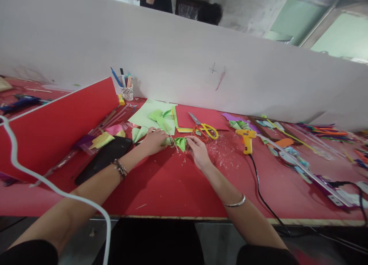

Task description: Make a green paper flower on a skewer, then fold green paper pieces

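Note:
My right hand pinches the right edge of a small pleated piece of green paper just above the red table. To its left, my left hand is closed, with pale green paper at its fingertips. A thin pale stick lies between the two hands, and I cannot tell whether the left fingers hold it. Beyond the hands are crumpled green paper leaves on a light green sheet. Scissors with yellow and orange handles lie open past my right hand.
On the right lies a yellow glue gun with its black cord. A red board stands at left, near a black phone-like slab and a pen cup. A white cable crosses the left foreground; a white partition stands behind.

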Action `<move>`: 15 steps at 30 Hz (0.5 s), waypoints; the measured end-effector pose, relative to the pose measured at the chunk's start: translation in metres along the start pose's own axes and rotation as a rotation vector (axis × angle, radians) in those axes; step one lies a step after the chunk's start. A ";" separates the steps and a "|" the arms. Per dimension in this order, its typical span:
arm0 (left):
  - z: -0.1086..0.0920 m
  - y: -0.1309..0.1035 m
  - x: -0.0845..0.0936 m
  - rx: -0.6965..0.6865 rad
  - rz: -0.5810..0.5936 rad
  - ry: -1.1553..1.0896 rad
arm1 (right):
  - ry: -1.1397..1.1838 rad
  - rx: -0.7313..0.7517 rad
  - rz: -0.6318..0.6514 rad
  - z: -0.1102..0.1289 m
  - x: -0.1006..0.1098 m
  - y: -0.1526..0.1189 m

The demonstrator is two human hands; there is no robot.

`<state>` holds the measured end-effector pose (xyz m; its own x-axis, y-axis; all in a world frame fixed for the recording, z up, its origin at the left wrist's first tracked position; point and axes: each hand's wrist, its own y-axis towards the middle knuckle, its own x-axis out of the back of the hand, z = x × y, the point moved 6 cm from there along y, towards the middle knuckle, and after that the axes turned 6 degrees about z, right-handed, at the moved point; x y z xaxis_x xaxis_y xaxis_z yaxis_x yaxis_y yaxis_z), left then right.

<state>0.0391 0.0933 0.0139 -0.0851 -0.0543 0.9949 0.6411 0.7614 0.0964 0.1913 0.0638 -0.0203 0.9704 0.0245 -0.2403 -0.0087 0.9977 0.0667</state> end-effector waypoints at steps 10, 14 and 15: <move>0.000 -0.010 0.005 0.035 -0.154 -0.478 | 0.000 0.033 0.004 0.007 -0.002 -0.002; -0.012 -0.015 0.004 -0.019 -0.167 -0.556 | -0.004 0.034 0.058 0.006 -0.009 -0.004; -0.015 -0.016 0.004 -0.023 -0.163 -0.565 | 0.004 0.031 0.070 0.006 -0.011 -0.005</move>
<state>0.0399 0.0711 0.0169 -0.5732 0.1876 0.7976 0.6016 0.7573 0.2542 0.1820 0.0583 -0.0127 0.9667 0.0948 -0.2379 -0.0692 0.9911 0.1137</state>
